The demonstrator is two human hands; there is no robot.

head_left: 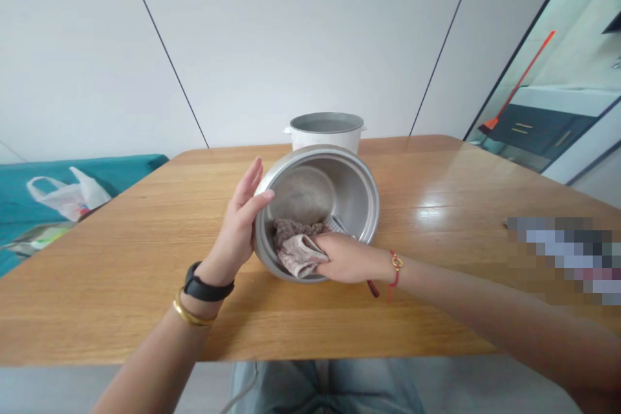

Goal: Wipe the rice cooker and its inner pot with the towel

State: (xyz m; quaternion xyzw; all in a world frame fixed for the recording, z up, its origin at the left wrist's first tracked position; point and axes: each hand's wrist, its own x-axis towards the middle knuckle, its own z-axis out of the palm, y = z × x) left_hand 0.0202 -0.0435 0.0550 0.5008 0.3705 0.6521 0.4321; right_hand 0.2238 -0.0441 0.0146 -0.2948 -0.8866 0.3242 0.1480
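Metal pot [317,197] is held tilted, mouth toward the viewer, over the tabletop [145,259], in front of a white container [327,140]; base contact cannot be told. Its rim is clasped by the left hand [237,223]; a cloth [298,253] is bunched inside by the right hand [347,257]. Pot judged stiff, light, slippery, best taken by the rim; cloth soft, best gripped in folds.

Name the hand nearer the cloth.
Right. The right hand holds the cloth inside the pot; the left hand is against the pot's left side, apart from the cloth.
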